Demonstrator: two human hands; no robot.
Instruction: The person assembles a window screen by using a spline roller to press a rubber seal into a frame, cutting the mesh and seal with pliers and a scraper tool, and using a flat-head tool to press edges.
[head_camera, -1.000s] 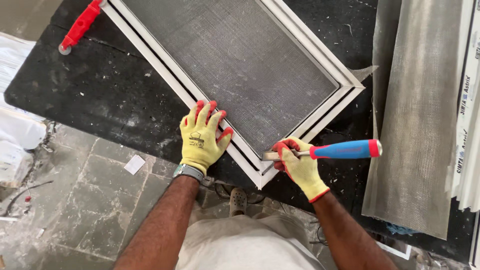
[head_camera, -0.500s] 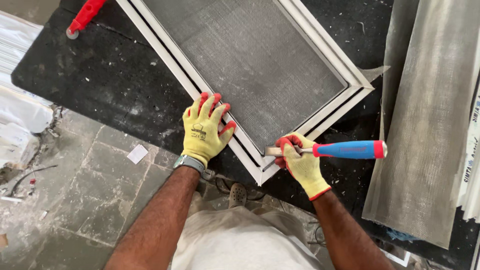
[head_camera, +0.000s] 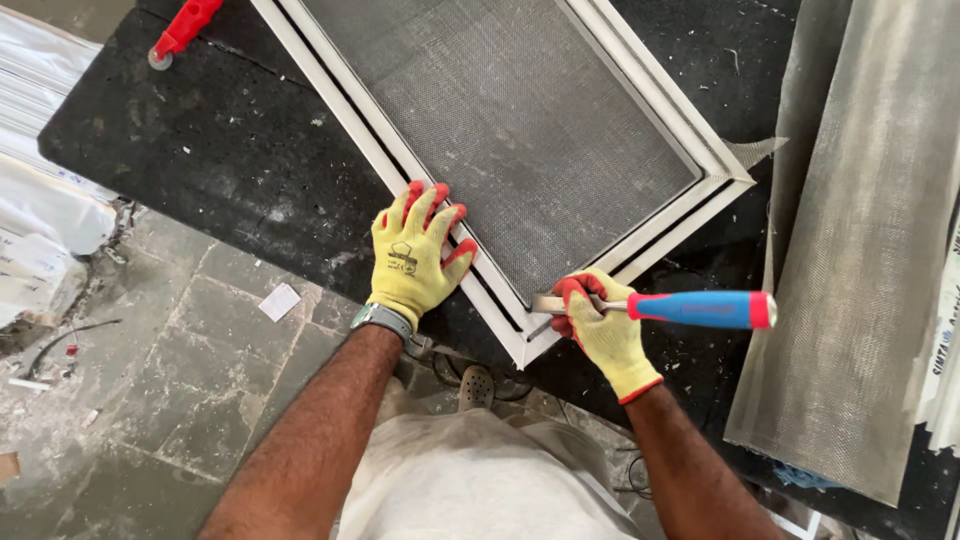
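The left hand (head_camera: 412, 258) lies flat, fingers (head_camera: 436, 205) spread, on the near rail of a white screen frame (head_camera: 655, 110), fingertips touching the edge of the grey mesh (head_camera: 520, 110). The right hand (head_camera: 605, 328) is closed around a chisel (head_camera: 660, 307) with a blue and red handle, whose metal blade pokes out just past the fingers onto the frame's near corner. The frame rests on the black bench (head_camera: 200, 170). A roll of grey mesh (head_camera: 860, 250) lies beyond the chisel's handle end.

Black workbench (head_camera: 200, 150) carries white mesh frame (head_camera: 520, 130), grey mesh roll (head_camera: 860, 250), red tool (head_camera: 185, 28).
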